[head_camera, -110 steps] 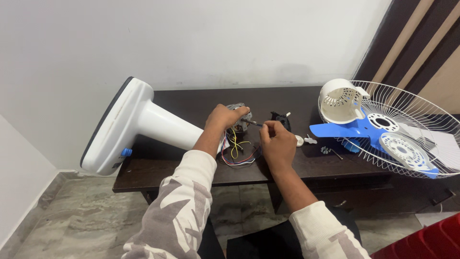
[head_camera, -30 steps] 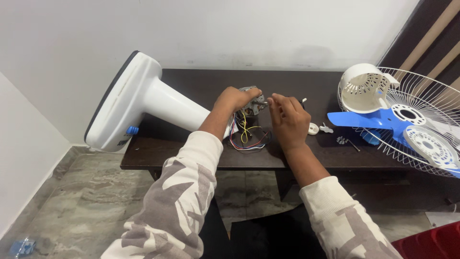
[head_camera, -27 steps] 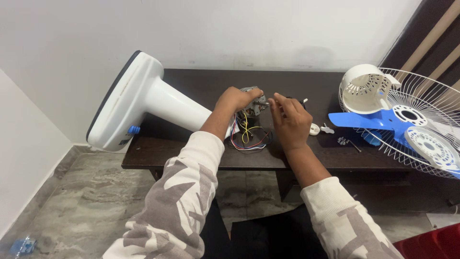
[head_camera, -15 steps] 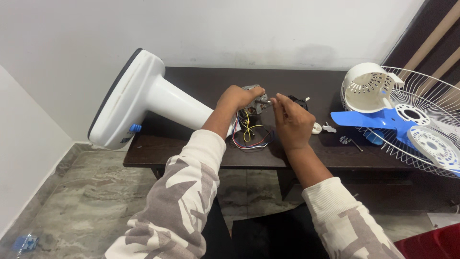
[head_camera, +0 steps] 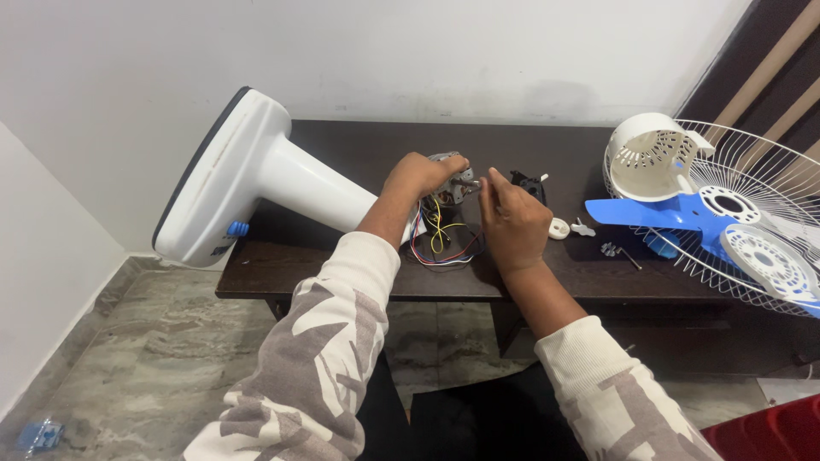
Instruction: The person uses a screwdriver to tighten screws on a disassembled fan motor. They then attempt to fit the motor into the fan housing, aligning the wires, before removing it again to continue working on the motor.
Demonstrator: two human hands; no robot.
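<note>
1. The left hand is closed around the grey metal motor block at the top of the white fan stand, which lies on its side across the dark table; the grip looks firm, but the stand's heavy round base hangs past the table's left edge, so if that hand eases off, the stand may roll or slide and drag the motor with it.

2. The right hand has its fingers pinched narrow at the motor's shaft end, just beside the left hand's fingertips; whether it holds a small part or only touches the shaft I cannot tell; a small screw or clip slipping from so fine a pinch could drop to the marble floor and be hard to find.

3. The loose coloured wires (yellow, red, dark) loop on the table directly under the motor, between the two wrists; a tug or twist of the motor could strain them where they join, and a sleeve could snag them.

4. Small loose parts lie near the right wrist: a black plastic piece, a white round cap and tiny metal bits; a sweep of the forearm could knock them off the front edge.

5. The blue fan blade, the white motor cover and the wire guard are stacked at the table's right end, well apart from the hands; the guard overhangs the edge, so a jolt to the table could tip it.
</note>
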